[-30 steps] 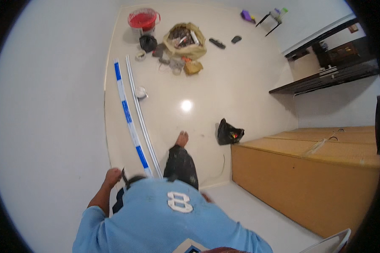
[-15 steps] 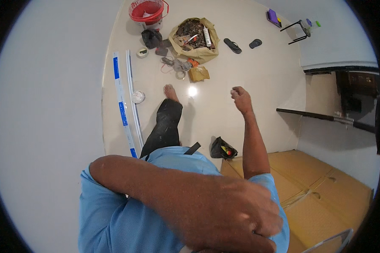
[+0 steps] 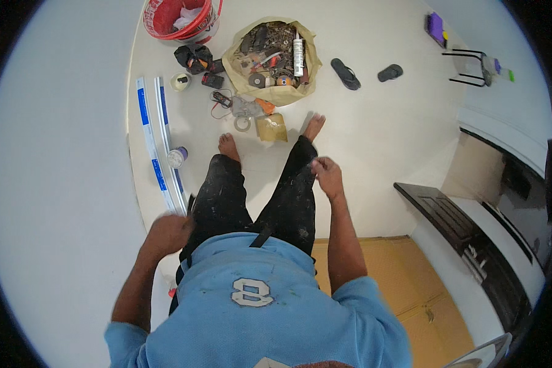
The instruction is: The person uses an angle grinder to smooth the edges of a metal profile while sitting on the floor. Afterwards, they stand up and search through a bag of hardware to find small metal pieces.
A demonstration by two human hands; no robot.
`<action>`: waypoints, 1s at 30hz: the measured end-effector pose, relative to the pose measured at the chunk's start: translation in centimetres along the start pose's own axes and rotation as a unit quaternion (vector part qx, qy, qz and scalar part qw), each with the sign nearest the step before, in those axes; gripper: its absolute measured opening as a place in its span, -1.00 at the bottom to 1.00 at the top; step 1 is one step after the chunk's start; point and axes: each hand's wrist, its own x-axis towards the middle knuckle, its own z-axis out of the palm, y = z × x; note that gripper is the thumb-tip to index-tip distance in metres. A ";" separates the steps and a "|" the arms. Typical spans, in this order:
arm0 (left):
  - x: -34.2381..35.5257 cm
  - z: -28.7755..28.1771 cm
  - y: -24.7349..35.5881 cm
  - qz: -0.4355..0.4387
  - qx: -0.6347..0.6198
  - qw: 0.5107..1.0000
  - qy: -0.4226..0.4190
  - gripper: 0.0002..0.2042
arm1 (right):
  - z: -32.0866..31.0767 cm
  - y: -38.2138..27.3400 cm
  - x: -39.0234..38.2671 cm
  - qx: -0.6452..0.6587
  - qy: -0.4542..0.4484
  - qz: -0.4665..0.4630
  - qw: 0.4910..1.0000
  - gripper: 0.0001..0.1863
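Two long white-and-blue strips (image 3: 149, 138) are laid side by side on the floor, ahead of and below the left hand (image 3: 170, 235). Their near ends are partly covered in the view by that hand, which is seen raised at hip height, apart from them. The left hand's fingers are blurred and bent inward; whether anything is gripped cannot be told. The right hand (image 3: 329, 176) is held out beside the right knee, well apart from the strips, with its fingers curled toward the thumb; whether they are pressed together or anything is pinched cannot be told.

Half a second earlier, the left forearm was carried across the chest and the right hand was extended over open floor. The left arm is now lowered to its own side, and the right hand has been brought in to the knee. Both bare feet are now seen, where only one was before.

The legs in black trousers (image 3: 218, 190) are placed between the right hand and the strips. A round white tub (image 3: 176, 157) is set against or just beside the right-hand strip; contact cannot be confirmed. Beyond the feet, a brown square piece (image 3: 272, 127), a tan sack (image 3: 282, 96) filled with tools and a red-rimmed bucket (image 3: 196, 30) are noted. Two dark slippers (image 3: 346, 75) are found right of the sack.
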 end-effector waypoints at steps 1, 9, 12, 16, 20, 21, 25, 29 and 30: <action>1.1 3.1 -3.7 -0.113 0.086 0.987 -0.072 -0.80 | -0.2 1.2 4.2 -0.005 -0.020 -0.016 1.000 -0.64; 7.2 11.0 -4.2 -0.174 -0.231 0.957 -0.038 -0.72 | 5.5 7.3 37.6 -0.277 -0.009 -0.243 0.929 -0.67; 11.0 11.2 -6.7 -0.194 -0.244 0.949 -0.055 -0.65 | 9.7 0.9 41.5 0.136 -0.114 0.133 0.975 -0.71; 11.6 14.5 -9.4 -0.267 -0.257 0.921 -0.122 -0.55 | 21.0 -1.6 47.0 0.363 -0.158 0.205 0.895 -0.65; 13.5 13.1 -18.1 -0.281 -0.172 0.915 -0.232 -0.44 | 31.3 -2.3 52.2 0.424 -0.041 0.279 0.860 -0.61; 15.1 12.2 -20.2 -0.260 -0.132 0.922 -0.256 -0.41 | 32.9 -2.5 54.0 0.438 -0.009 0.272 0.857 -0.61; 33.2 4.9 -18.6 -0.012 -0.051 0.997 0.057 -0.43 | 35.5 -4.3 54.8 0.369 0.080 0.253 0.891 -0.64; 57.1 -12.3 -6.8 0.153 -0.219 0.920 0.287 -0.69 | 33.9 -0.6 54.2 0.401 0.059 0.200 0.892 -0.65; 61.4 -14.8 -3.8 0.193 -0.320 0.865 0.335 -0.71 | 33.6 -1.4 53.4 0.416 0.042 0.211 0.884 -0.66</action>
